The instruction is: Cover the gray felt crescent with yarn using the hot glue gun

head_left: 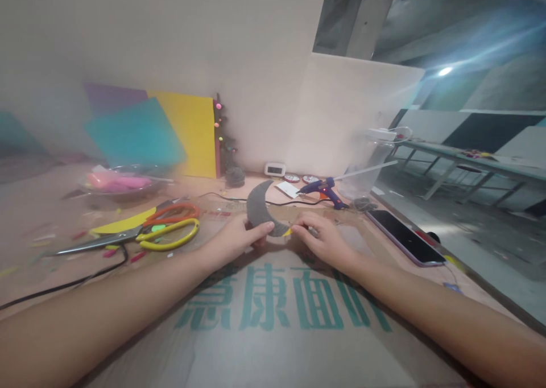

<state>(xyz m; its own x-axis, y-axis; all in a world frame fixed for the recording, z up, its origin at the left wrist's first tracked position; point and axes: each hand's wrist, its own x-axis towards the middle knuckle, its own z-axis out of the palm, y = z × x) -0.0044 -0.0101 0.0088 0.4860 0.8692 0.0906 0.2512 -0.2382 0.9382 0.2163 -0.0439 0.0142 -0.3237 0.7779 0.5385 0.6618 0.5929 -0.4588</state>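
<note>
A dark grey crescent-shaped piece (257, 205), flat and felt-like, stands tilted up over the cardboard. My left hand (252, 233) is closed on its lower left curve, thumb in front and fingers behind. At the crescent's lower right tip shows a small yellow piece (287, 232). The fingertips of my right hand (316, 237) pinch this yellow bit; whether it is fixed to the crescent I cannot tell. Under both hands lies a cardboard sheet (277, 348) with large green printed characters.
To the left lie scissors (170, 239) with orange and yellow handles, near colourful scraps and a bowl (123, 180) of pink material. Behind my right hand sits a blue glue gun (322, 189) with its cord. A phone (405, 237) lies at the right edge. Coloured sheets (194, 135) lean against the back wall.
</note>
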